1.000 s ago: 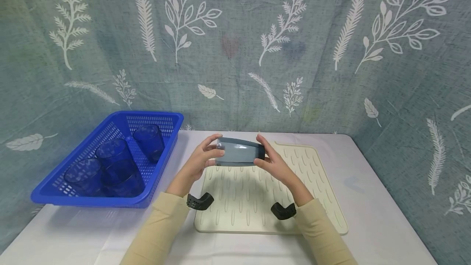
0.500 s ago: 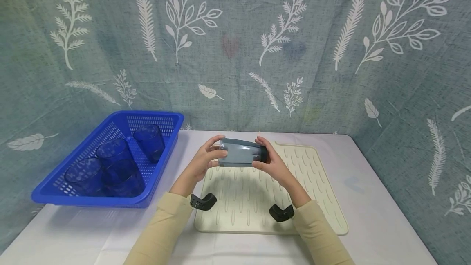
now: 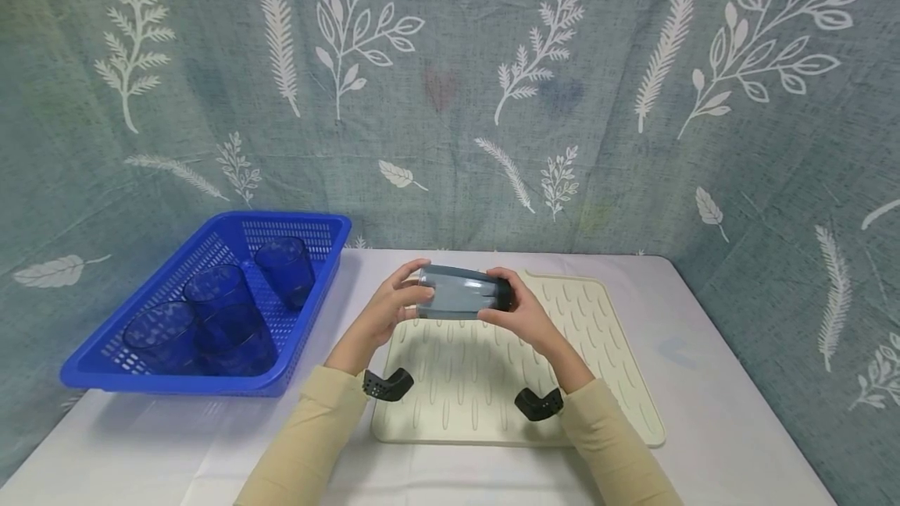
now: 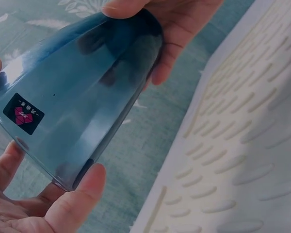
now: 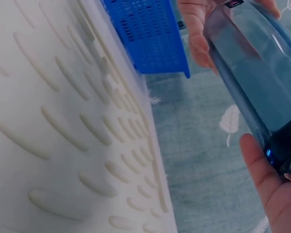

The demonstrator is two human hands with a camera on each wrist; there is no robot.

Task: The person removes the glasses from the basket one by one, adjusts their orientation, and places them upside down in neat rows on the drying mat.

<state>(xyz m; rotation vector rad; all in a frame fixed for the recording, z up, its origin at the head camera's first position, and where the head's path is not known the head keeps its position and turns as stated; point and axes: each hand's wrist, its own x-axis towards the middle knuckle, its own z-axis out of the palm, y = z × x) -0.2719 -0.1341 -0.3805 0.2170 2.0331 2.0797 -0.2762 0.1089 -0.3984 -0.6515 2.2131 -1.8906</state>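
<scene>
A blue-tinted drinking glass [image 3: 457,293] lies sideways in the air above the far part of the cream mat [image 3: 457,412]. My left hand [image 3: 385,308] grips its wide rim end, fingers and thumb spread round it. At the dark, thick base my right hand [image 3: 522,315] holds the other end. In the left wrist view the glass [image 4: 82,97] bears a small dark sticker [image 4: 24,113] with a red mark near the rim. The right wrist view shows the right thumb [image 5: 257,162] against the glass [image 5: 262,68] close to its base.
A blue plastic basket [image 3: 281,389] stands to the left, with several glasses in it, among them an upright glass [image 3: 284,268] at its back. The mat lies on a white-covered table [image 3: 731,428]. A leaf-patterned curtain [image 3: 450,100] hangs behind and on both sides.
Both hands and the glass have shifted slightly to the right. The right hand's fingers have moved a little along the base end. Basket and mat stay put.
</scene>
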